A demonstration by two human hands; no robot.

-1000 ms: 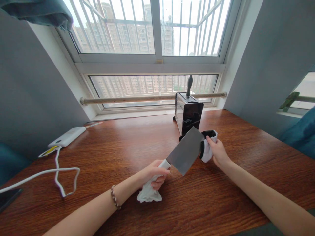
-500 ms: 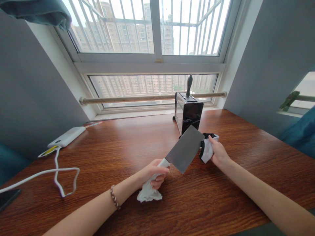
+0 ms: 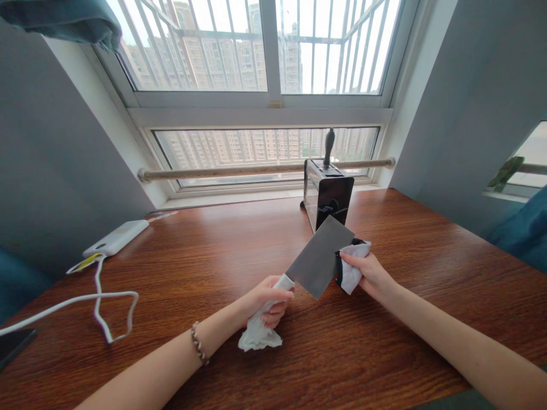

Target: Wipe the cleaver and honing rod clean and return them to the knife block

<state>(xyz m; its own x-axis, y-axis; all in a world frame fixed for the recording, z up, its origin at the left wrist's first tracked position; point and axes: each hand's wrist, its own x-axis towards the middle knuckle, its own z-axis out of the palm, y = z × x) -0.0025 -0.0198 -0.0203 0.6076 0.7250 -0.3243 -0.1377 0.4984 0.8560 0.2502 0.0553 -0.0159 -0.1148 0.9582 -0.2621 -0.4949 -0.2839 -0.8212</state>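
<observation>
My left hand (image 3: 269,304) is closed around the white handle of a cleaver (image 3: 320,256), with a crumpled white tissue (image 3: 260,335) bunched under the handle in the same grip. The broad grey blade points up and to the right above the table. A white cloth with black edging (image 3: 352,265) is pinched in my right hand (image 3: 372,273) against the lower right edge of the blade. The fingertips lie on the cloth's near face; what is behind it is hidden.
Behind the blade stands a black and clear knife block (image 3: 329,191) with one dark-handled tool in it. On the left of the wooden table (image 3: 205,245) lie a white power bank (image 3: 116,238), its white cable (image 3: 98,296) and a dark flat object (image 3: 16,346). A window is beyond.
My right hand has moved left and slightly down with the cloth, along the blade's edge and further over the blade. My left hand and the cleaver have hardly moved.
</observation>
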